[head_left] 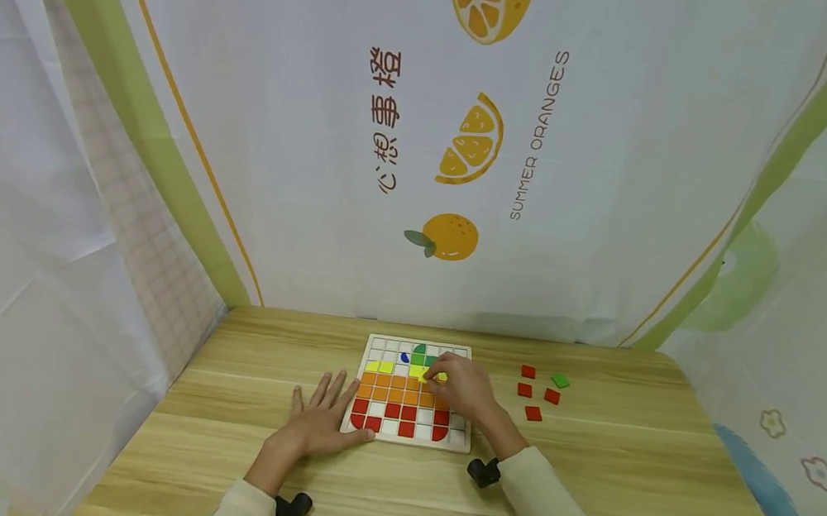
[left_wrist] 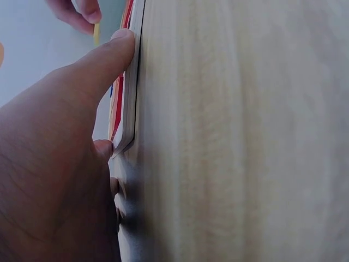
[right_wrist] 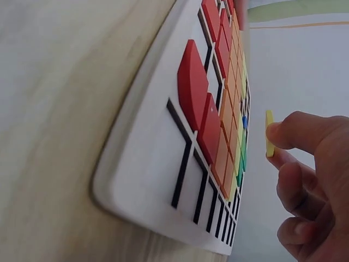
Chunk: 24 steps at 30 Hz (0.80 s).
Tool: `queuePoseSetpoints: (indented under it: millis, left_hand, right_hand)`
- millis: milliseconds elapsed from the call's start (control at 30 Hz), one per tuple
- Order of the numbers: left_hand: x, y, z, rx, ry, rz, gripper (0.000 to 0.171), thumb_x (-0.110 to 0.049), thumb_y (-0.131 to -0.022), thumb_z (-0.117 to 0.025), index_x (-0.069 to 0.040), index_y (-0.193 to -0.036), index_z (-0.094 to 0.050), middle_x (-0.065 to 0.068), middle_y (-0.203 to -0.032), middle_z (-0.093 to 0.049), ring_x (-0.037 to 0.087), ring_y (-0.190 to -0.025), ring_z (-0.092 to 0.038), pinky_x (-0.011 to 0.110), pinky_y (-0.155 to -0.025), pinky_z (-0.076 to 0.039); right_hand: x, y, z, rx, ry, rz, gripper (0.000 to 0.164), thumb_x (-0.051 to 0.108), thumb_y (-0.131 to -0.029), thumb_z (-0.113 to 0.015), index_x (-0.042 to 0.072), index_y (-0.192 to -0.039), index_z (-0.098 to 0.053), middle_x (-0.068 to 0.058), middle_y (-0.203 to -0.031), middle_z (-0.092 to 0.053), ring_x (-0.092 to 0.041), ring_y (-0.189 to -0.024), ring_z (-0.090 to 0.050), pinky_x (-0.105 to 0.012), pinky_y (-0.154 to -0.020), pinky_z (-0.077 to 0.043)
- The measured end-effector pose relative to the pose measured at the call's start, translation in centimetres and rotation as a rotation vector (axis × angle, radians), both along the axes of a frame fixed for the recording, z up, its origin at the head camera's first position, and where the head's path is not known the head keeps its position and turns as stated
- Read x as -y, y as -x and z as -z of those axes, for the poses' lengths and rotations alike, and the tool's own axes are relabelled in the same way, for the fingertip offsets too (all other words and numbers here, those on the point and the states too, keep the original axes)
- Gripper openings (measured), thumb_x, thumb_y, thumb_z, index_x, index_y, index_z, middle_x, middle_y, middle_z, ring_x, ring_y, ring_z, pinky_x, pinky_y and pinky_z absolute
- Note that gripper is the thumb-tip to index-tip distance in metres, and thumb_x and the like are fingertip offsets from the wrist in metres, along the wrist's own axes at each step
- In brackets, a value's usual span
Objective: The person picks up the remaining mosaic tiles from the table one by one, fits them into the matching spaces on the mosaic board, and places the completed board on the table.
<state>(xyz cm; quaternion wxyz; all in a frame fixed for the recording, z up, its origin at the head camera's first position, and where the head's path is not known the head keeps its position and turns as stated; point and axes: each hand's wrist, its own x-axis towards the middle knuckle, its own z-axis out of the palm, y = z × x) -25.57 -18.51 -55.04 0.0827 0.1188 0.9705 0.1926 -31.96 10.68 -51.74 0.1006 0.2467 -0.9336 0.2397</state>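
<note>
A white grid board [head_left: 466, 439] lies on the table, partly filled with red, orange, yellow, green and blue tiles. My right hand [head_left: 463, 386] is over its upper right part, pinching a yellow tile [right_wrist: 270, 133] between thumb and finger. In the right wrist view that tile is held up off the board's surface. My left hand [head_left: 321, 425] rests with spread fingers at the board's lower left, its thumb [left_wrist: 124, 43] on the front edge. A blue piece [head_left: 405, 358] sits in the upper rows. Orange tiles [head_left: 383, 387] fill rows across the middle, with red tiles [head_left: 407, 429] below.
Right of the board lie several loose red tiles [head_left: 533, 413] and a green tile [head_left: 560, 381] on the wooden table [head_left: 585, 491]. A white curtain printed with oranges [head_left: 314, 199] hangs behind the table's far edge. Each wrist wears a black camera [head_left: 294, 509].
</note>
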Motion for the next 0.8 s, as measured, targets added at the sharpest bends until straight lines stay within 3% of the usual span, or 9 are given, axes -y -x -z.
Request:
queuePoseSetpoints:
  millis: [67,233,433,800]
  left_hand:
    - [0.1,0.2,0.5,-0.011,-0.021,0.003,0.112,-0.084,-0.088,-0.06,-0.021,-0.172,-0.022,0.013,-0.181,-0.008,0.04,-0.168,0.0,0.081,-0.121,0.011]
    - [-0.1,-0.3,-0.4,-0.013,-0.04,0.018,0.112,-0.085,-0.089,-0.057,-0.019,-0.172,-0.022,0.017,-0.18,-0.011,0.045,-0.166,-0.003,0.084,-0.118,0.011]
    - [0.0,-0.4,-0.5,0.001,-0.036,0.018,0.11,-0.085,-0.09,-0.055,-0.019,-0.172,-0.022,0.016,-0.18,-0.01,0.043,-0.167,-0.003,0.083,-0.12,0.01]
    - [-0.3,-0.6,-1.6,0.01,0.034,0.014,0.105,-0.078,-0.094,-0.058,-0.017,-0.172,-0.023,0.016,-0.18,-0.012,0.043,-0.167,-0.006,0.083,-0.121,0.003]
  right_hand:
    - [0.3,0.2,0.1,0.01,-0.001,0.005,0.005,0.016,-0.093,-0.083,0.016,-0.095,-0.087,0.0,-0.111,-0.079,-0.022,-0.096,-0.074,-0.024,-0.063,-0.053]
    - [1.1,0.9,0.3,0.026,-0.032,0.023,0.006,0.018,-0.094,-0.082,0.017,-0.096,-0.087,0.001,-0.112,-0.079,-0.021,-0.101,-0.074,-0.033,-0.076,-0.061]
    - [2.4,1.6,0.3,0.033,-0.058,0.031,0.007,0.02,-0.094,-0.083,0.017,-0.098,-0.087,0.0,-0.113,-0.079,-0.021,-0.104,-0.075,-0.04,-0.086,-0.063]
    - [4.1,2.6,0.2,0.016,-0.11,0.022,0.007,0.021,-0.096,-0.08,0.019,-0.098,-0.087,0.002,-0.115,-0.08,-0.018,-0.103,-0.076,-0.036,-0.077,-0.063]
